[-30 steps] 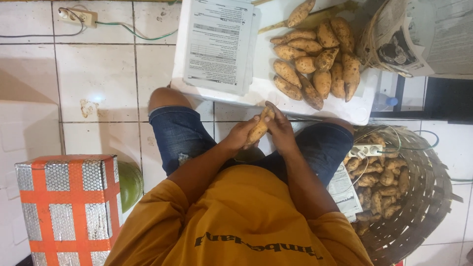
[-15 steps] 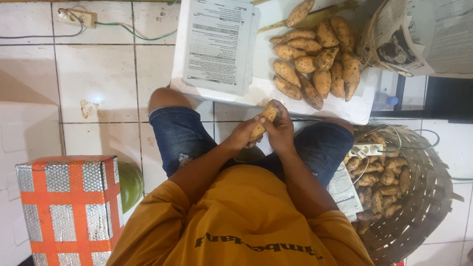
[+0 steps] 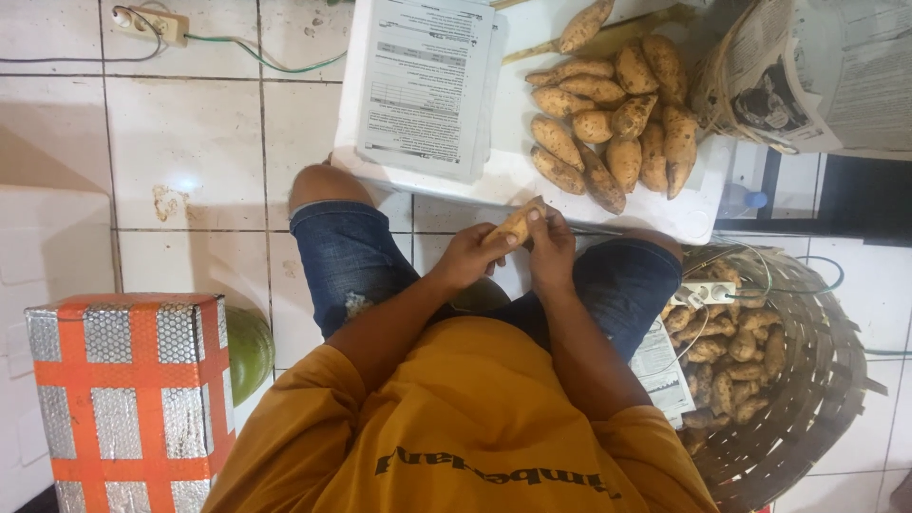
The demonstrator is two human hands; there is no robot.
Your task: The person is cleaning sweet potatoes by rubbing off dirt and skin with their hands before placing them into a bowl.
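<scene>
Position: seated on white tiled floor (image 3: 190, 142), knees in blue denim shorts either side of a low white slab-like surface (image 3: 513, 182).

Hands: left hand (image 3: 470, 256) and right hand (image 3: 551, 249) brought together at the near edge of the white surface, both closed on 1 tan, elongated, earth-speckled tuber (image 3: 516, 223). Left gripping the lower end from below; right fingers (image 3: 538, 217) pressed on the upper end. No tool visible in either hand; cannot tell whether a small blade is hidden behind the fingers.

Step in hand, as judged: close handling of that 1 tuber, held up off the surface between the knees, apart from both stocks.

Surroundings: heap of larger brown tubers (image 3: 617, 133) on the right half of the white surface; stack of printed paper sheets (image 3: 427, 85) on the left half. Round woven cane basket (image 3: 817, 408) just beside the right knee, holding smaller knobbly tubers (image 3: 731, 356) and a white power strip (image 3: 708, 291). Orange box with silver panels (image 3: 123, 389) well apart at the left, a green rounded object (image 3: 249, 351) touching it.

Requirement for any following move, as judged: 1 hand kept firmly on the tuber before the other lets go; heap within easy reach ahead, basket at the right.
</scene>
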